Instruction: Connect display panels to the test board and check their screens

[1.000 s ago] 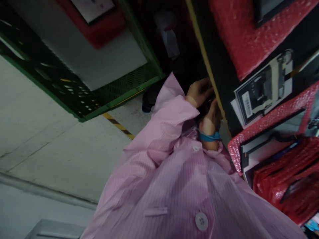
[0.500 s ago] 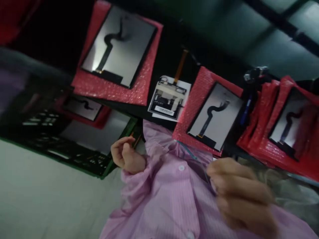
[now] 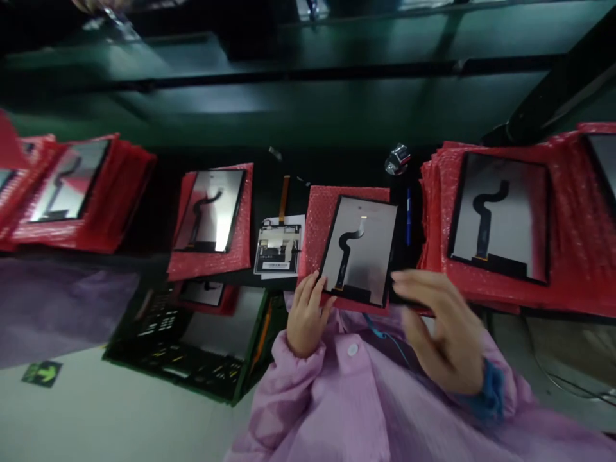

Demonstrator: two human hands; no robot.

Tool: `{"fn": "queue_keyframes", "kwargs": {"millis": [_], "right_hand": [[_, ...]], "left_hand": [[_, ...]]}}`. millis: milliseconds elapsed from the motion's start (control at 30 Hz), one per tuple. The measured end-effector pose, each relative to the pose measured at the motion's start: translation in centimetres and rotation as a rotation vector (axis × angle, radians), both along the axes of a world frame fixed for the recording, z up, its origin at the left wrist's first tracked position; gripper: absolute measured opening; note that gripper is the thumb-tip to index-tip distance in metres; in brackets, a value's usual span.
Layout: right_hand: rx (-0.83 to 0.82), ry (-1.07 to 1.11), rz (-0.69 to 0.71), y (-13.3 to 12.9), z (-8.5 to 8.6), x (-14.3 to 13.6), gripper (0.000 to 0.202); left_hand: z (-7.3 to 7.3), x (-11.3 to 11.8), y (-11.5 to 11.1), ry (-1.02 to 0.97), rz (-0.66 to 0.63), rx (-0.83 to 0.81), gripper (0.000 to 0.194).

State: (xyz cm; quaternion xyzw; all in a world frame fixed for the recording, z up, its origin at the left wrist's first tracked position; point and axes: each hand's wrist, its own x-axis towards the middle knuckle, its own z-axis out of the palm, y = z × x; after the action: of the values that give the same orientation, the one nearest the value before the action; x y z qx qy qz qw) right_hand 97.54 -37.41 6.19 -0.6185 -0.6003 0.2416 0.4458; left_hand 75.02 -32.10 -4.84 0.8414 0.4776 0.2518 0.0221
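Note:
In front of me a display panel [image 3: 368, 247] with a black ribbon cable lies face down on a red bubble-wrap bag [image 3: 320, 218]. My left hand [image 3: 308, 314] is at the panel's lower left corner, fingers stretched out over the bag and the panel's edge. My right hand [image 3: 445, 327] hovers by the lower right corner, fingers apart and slightly blurred, with nothing seen in it. Left of the bag sits a small circuit assembly [image 3: 278, 247] with an orange flex cable [image 3: 285, 199], on a white sheet.
Another panel [image 3: 212, 212] on red wrap lies to the left. Stacks of red bags with panels stand at far left [image 3: 115, 199] and right [image 3: 500, 218]. A blue pen [image 3: 409, 218] and a shiny metal object [image 3: 398, 159] lie behind. Below left is a green crate [image 3: 240, 372].
My view has levelled and swung. My left hand has risen from beside the crate to the panel's corner. My right hand has moved up to the panel's right side and its fingers have spread.

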Motion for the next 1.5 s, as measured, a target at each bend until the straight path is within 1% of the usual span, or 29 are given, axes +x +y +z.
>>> {"fn": "queue_keyframes", "kwargs": {"millis": [33, 100, 167, 200, 233, 300, 367, 500, 600, 700, 800, 867, 933, 1000, 1033, 1100, 1167, 1233, 1300, 1400, 1467, 1500], "right_hand": [[-0.014, -0.081, 0.006, 0.7, -0.9, 0.6, 0.033], [-0.105, -0.263, 0.019, 1.6, -3.6, 1.3, 0.044], [-0.188, -0.362, 0.024, 2.0, -6.3, 1.6, 0.05], [-0.207, -0.382, 0.026, 2.1, -7.5, 1.6, 0.052], [-0.211, -0.387, 0.024, 2.1, -8.3, 1.6, 0.053], [-0.198, -0.358, 0.022, 2.3, -9.1, 1.5, 0.054], [-0.18, -0.291, 0.024, 2.6, -9.1, 1.7, 0.054], [-0.168, -0.097, 0.015, 3.8, -8.2, 2.4, 0.048], [-0.143, 0.12, -0.047, 4.6, -7.9, 2.6, 0.042], [-0.104, 0.316, -0.133, 5.1, -7.9, 2.1, 0.041], [-0.076, 0.488, -0.253, 5.9, -8.1, 1.6, 0.051], [-0.079, 0.615, -0.323, 6.7, -8.2, 1.5, 0.063], [-0.104, 0.699, -0.356, 7.5, -8.2, 1.8, 0.075], [-0.148, 0.731, -0.356, 8.2, -8.0, 2.1, 0.081], [-0.169, 0.737, -0.346, 8.5, -7.9, 2.3, 0.078], [-0.202, 0.707, -0.301, 8.9, -7.4, 2.4, 0.062], [-0.214, 0.618, -0.24, 9.3, -6.7, 2.6, 0.045], [-0.216, 0.538, -0.181, 9.6, -6.0, 2.8, 0.036], [-0.202, 0.51, -0.151, 9.9, -5.2, 3.1, 0.032], [-0.173, 0.533, -0.162, 10.4, -4.4, 3.7, 0.033], [-0.172, 0.574, -0.182, 11.0, -4.3, 3.8, 0.035], [-0.176, 0.599, -0.191, 11.3, -4.6, 3.7, 0.037]], "left_hand": [[-0.1, 0.1, 0.0, 0.007, 0.002, 0.003, 0.043], [-0.1, 0.4, 0.2, 0.002, 0.001, -0.007, 0.044], [0.1, 0.8, 0.7, -0.009, -0.004, -0.039, 0.046], [0.2, 1.0, 1.0, -0.012, -0.01, -0.058, 0.047], [0.4, 1.3, 1.4, -0.012, -0.018, -0.079, 0.047], [0.7, 1.7, 2.3, -0.007, -0.036, -0.123, 0.047], [1.1, 1.8, 3.2, -0.007, -0.043, -0.174, 0.049], [1.6, 1.7, 4.5, 0.002, -0.004, -0.267, 0.062], [1.7, 1.7, 4.9, 0.016, 0.004, -0.314, 0.065], [1.7, 1.6, 5.0, 0.004, -0.013, -0.322, 0.063], [1.7, 1.3, 5.0, -0.014, -0.038, -0.32, 0.059], [1.7, 1.1, 5.0, -0.027, -0.055, -0.328, 0.057], [1.6, 0.9, 5.1, -0.035, -0.065, -0.33, 0.057], [1.5, 0.7, 5.1, -0.038, -0.074, -0.323, 0.057], [1.5, 0.6, 5.2, -0.04, -0.086, -0.318, 0.058], [1.3, 0.3, 5.3, -0.049, -0.119, -0.312, 0.06], [1.2, 0.1, 5.4, -0.057, -0.146, -0.314, 0.065], [0.9, 0.1, 5.4, -0.056, -0.158, -0.316, 0.07], [0.7, 0.2, 5.3, -0.057, -0.164, -0.296, 0.075], [0.3, 0.5, 5.4, -0.085, -0.161, -0.239, 0.084], [0.1, 0.7, 5.6, -0.123, -0.149, -0.206, 0.088], [0.0, 0.6, 5.6, -0.144, -0.141, -0.197, 0.09]]}}
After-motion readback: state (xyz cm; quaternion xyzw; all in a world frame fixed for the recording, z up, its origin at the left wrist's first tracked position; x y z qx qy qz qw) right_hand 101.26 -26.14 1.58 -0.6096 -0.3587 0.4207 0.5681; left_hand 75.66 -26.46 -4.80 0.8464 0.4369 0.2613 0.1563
